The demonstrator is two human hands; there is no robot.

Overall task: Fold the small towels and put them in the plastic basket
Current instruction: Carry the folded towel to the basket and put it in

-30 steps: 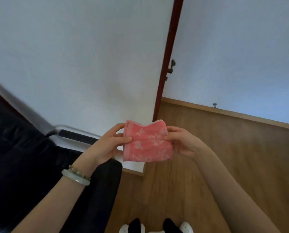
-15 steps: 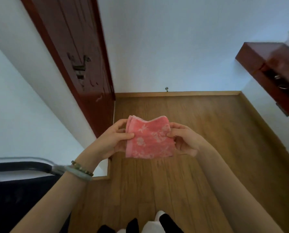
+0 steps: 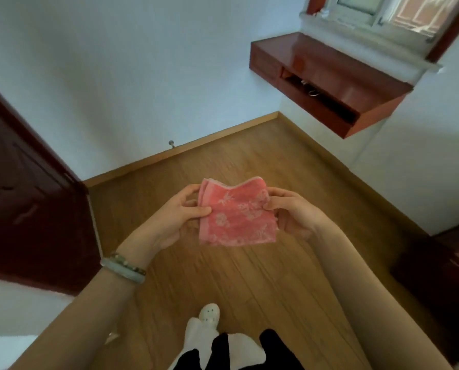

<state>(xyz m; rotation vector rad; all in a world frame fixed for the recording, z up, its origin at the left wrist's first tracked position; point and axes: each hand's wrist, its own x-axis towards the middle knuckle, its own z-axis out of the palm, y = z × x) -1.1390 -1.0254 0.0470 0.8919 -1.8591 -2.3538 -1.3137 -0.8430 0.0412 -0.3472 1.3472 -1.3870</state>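
Your left hand (image 3: 180, 217) pinches the folded pink towel (image 3: 237, 214) at its 9 o'clock edge, your right hand (image 3: 292, 212) at 3 o'clock, above the floor (image 3: 249, 276). No basket shows, so you cannot tell which hand is nearer it.

No writing to read.
Nothing in view carries legible letters, numbers, labels or brand marks: the pink towel (image 3: 237, 214) bears only a pale flower pattern, and the red-brown wall shelf (image 3: 329, 65) and dark door (image 3: 22, 209) show plain wood surfaces.
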